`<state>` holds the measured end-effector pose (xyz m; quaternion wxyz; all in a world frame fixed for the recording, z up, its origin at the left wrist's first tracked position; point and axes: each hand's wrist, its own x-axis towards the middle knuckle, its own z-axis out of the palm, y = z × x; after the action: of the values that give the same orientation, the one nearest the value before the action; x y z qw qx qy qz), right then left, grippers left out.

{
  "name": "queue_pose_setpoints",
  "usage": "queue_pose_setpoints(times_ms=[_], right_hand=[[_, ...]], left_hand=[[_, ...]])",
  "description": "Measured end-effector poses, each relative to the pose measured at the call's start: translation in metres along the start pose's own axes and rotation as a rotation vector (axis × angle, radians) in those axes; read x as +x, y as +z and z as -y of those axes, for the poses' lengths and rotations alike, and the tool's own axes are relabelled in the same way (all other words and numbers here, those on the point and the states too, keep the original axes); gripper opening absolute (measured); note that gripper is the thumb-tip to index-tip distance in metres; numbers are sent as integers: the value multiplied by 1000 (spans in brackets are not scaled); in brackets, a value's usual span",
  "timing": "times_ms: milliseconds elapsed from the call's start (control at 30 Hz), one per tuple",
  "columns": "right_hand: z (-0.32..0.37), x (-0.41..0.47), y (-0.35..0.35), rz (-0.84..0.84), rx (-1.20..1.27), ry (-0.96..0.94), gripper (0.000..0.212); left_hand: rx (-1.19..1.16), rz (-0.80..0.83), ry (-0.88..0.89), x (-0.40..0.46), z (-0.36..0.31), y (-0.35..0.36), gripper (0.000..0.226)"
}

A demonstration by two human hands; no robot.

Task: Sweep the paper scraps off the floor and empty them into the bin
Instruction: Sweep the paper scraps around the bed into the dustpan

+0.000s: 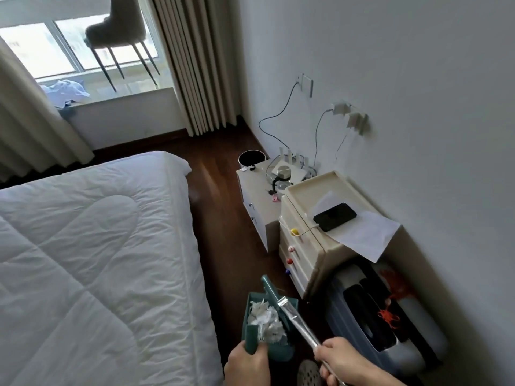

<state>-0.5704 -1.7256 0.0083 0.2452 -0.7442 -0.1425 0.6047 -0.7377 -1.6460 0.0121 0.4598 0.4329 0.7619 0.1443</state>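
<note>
Dark wood floor [223, 207] runs up the middle of a bedroom, between a bed with a white quilt [92, 246] at 9 o'clock and a white wall [390, 65] at 2 o'clock.

Down at 6 o'clock, the left hand [246, 364] has its fingers wrapped tight around the handle of a green dustpan [267, 321]. The dustpan is held up over the floor. It is full of white paper scraps [266, 319], all crumpled in a pile.

Just beside it, the right hand [338, 358] is closed around a shiny metal broom handle [299, 324]. The handle goes up toward 11 o'clock to a green broom head [269, 288], which sits at the top edge of the dustpan.

A small round black bin [251, 159] stands far off at 12 o'clock, on the floor by the wall, well apart from the dustpan.

Between them, at 3 o'clock, is a cream drawer chest [306, 246] with colored knobs. A black phone [334, 216] lies on a sheet of paper [365, 235] on top. A white nightstand [262, 201] stands just past it.

At 11 o'clock a chair [117, 32] sits up on the window ledge.
</note>
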Motion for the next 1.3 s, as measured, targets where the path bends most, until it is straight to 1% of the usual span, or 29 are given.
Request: queue_pose_setpoints(times_ms=[167, 267, 433, 533, 700, 900, 1067, 1300], right_hand=[[68, 62, -10, 38, 62, 3, 13], [116, 103, -22, 71, 31, 7, 9], [201, 150, -44, 170, 0, 43, 11], [242, 170, -48, 192, -18, 28, 10], [315, 219, -41, 181, -35, 17, 10], [388, 272, -22, 142, -24, 37, 9], [457, 307, -4, 131, 9, 38, 7], [541, 357, 0, 114, 51, 18, 10]], left_hand=[[-4, -4, -4, 58, -53, 10, 27], [-26, -53, 3, 89, -92, 17, 22], [6, -95, 92, 131, -161, 28, 27], [-20, -113, 125, 157, -193, 28, 26], [-27, -155, 117, 227, -244, 27, 26], [-81, -95, 132, 312, -293, 10, 27], [-51, -47, 149, 384, -331, -15, 25], [-7, -58, 185, 462, -397, -25, 27]])
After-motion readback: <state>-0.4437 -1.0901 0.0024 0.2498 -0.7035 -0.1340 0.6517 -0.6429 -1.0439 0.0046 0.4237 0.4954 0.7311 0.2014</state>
